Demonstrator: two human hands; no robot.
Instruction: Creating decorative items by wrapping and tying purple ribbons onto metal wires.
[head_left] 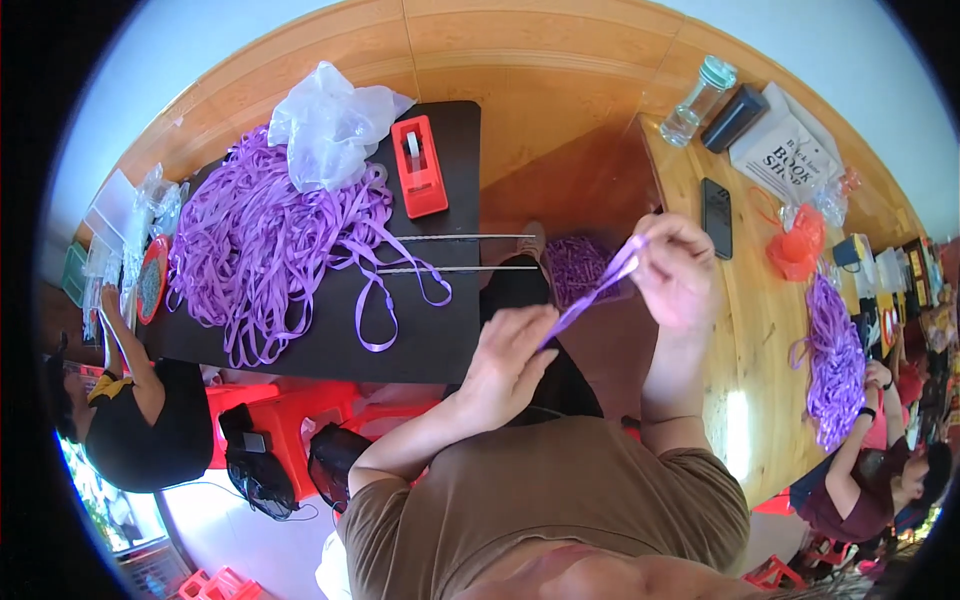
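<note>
Two hands at centre frame, one purple ribbon strip stretched taut between them. Left hand low at centre, grip pressed together, pinching the strip's lower end. Right hand higher and to the right, grip likewise closed, pinching the upper end near a small fold. Strip slanting from lower left to upper right, above the lap, clear of both surfaces.

Just behind the strip: one small container of purple ribbon pieces, resting between the two surfaces.

Left of centre: one dark surface. On it, one large heap of purple ribbon, loose loops trailing toward centre. One crumpled clear plastic bag atop the heap. One red tape dispenser just beside the bag. Two thin metal rods, parallel, jutting past the surface's right edge.

Right side: one wooden surface. On it, one dark phone, one clear bottle, one dark box, one white book, one orange mesh bundle, one second heap of purple ribbon.

Two other people: one at far left edge in black top, one at lower right, hands at the second heap.
</note>
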